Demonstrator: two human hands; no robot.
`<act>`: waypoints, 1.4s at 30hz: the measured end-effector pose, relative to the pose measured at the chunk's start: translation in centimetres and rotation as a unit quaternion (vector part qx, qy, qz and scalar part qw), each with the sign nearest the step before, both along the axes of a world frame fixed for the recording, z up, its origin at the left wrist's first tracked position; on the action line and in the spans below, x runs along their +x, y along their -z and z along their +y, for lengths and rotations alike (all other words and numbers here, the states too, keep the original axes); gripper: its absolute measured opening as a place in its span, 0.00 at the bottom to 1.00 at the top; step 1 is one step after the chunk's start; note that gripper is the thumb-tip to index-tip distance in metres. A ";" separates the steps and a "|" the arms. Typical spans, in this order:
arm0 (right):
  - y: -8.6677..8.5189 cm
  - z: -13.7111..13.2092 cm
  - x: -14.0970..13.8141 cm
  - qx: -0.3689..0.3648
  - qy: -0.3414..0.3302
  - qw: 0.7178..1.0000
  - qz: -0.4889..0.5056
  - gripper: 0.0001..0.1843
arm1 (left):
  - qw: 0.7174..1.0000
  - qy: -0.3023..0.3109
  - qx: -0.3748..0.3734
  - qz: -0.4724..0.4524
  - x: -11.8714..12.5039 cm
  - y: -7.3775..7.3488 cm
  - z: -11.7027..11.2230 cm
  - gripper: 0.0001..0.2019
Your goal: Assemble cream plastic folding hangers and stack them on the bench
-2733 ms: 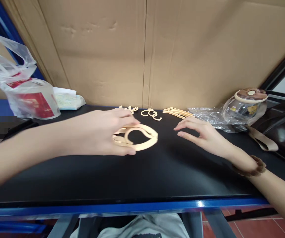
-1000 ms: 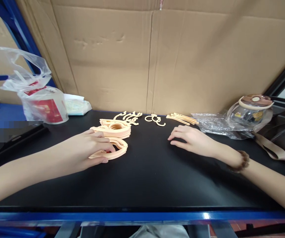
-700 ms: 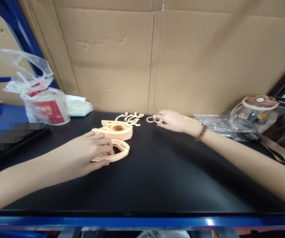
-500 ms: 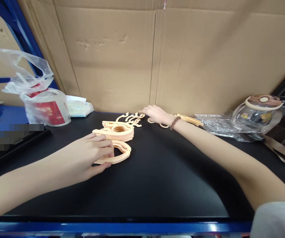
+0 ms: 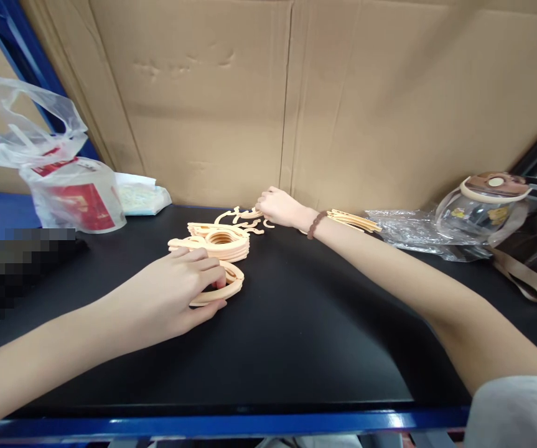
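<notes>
My left hand [image 5: 186, 283] is closed round a ring-shaped peach plastic hanger piece [image 5: 233, 283] lying on the black tabletop, its thumb along the near edge. Right behind that piece sits a stack of matching curved peach hanger pieces [image 5: 233, 250]. At the back, my right hand [image 5: 280, 206] reaches down beside a loose group of thin peach hooks [image 5: 226, 216]. Its fingers are curled, and their tips and anything in them are hidden. Partly behind the right wrist lie slim peach strips [image 5: 352, 220].
A plastic bag with a white-and-red tub [image 5: 76, 196] stands at the back left, beside a white packet [image 5: 142, 196]. Clear crinkled wrap [image 5: 403, 230] and a transparent bottle with a brown lid [image 5: 483, 208] are at the right. A cardboard wall [image 5: 203, 112] closes off the back.
My right hand has shifted slightly left towards the hooks, its fingers more curled. My left hand has slid a little right over the ring-shaped piece. The view has tilted slightly.
</notes>
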State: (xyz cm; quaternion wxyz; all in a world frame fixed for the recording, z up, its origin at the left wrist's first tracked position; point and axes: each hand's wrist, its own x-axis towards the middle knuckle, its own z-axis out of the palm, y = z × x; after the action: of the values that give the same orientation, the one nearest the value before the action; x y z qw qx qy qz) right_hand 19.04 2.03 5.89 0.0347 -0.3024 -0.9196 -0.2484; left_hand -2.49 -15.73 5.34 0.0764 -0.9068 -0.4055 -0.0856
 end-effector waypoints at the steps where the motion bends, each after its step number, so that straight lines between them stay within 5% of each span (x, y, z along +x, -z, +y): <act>1: -0.4 -0.7 0.5 0.004 0.002 1.000 0.009 0.13 | 1.000 0.004 -0.008 0.020 0.1 0.0 0.1 0.07; 5: -1.7 -4.8 4.0 -0.003 0.009 0.999 0.054 0.15 | 0.999 0.005 -0.009 0.048 -0.1 0.2 0.3 0.10; 7: -1.8 -7.5 6.1 -0.115 -0.003 0.980 0.164 0.15 | 0.999 0.004 -0.006 0.036 -0.2 0.3 0.1 0.11; 9: -1.5 -10.3 8.0 -0.262 0.007 0.937 0.230 0.13 | 1.000 0.000 0.001 0.015 -0.1 0.0 -0.1 0.11; 12: -0.6 -13.9 10.0 -0.468 0.040 0.834 0.289 0.13 | 1.000 0.002 0.022 -0.009 1.0 -1.3 0.0 0.14; 15: 0.2 -15.9 10.9 -0.528 0.048 0.795 0.294 0.13 | 0.999 0.002 0.050 0.011 3.5 -3.2 1.9 0.16; 18: 0.5 -15.7 11.2 -0.483 0.034 0.827 0.287 0.15 | 0.996 -0.014 0.052 0.076 6.9 -4.5 5.9 0.14; 22: 0.4 -13.0 11.9 -0.308 0.042 0.917 0.251 0.15 | 0.987 -0.074 -0.036 0.136 11.0 -4.3 12.2 0.14; 25: 0.3 -10.6 13.2 -0.175 0.136 0.959 0.175 0.14 | 0.981 -0.088 -0.074 0.153 12.9 -3.3 15.1 0.09; 27: 0.3 -9.2 14.4 -0.108 0.215 0.961 0.135 0.14 | 0.982 -0.093 -0.071 0.149 13.6 -2.7 15.9 0.05; 33: 1.1 -6.4 17.1 -0.059 0.326 0.939 0.093 0.13 | 0.989 -0.064 -0.059 0.119 14.2 -2.7 14.2 0.06; 38: 1.8 -6.4 17.2 -0.042 0.334 0.936 0.100 0.13 | 0.995 -0.042 -0.050 0.076 14.4 -3.1 9.7 0.07; 42: 1.5 -7.8 16.5 -0.054 0.326 0.938 0.108 0.11 | 0.996 -0.025 -0.075 0.032 13.8 -1.8 6.1 0.07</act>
State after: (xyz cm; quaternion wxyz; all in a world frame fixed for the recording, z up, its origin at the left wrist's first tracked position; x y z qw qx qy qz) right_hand 35.57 -5.76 4.40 0.0344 -0.6121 -0.7732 -0.1623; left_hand 11.30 -9.59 7.18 0.0230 -0.9017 -0.4310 -0.0243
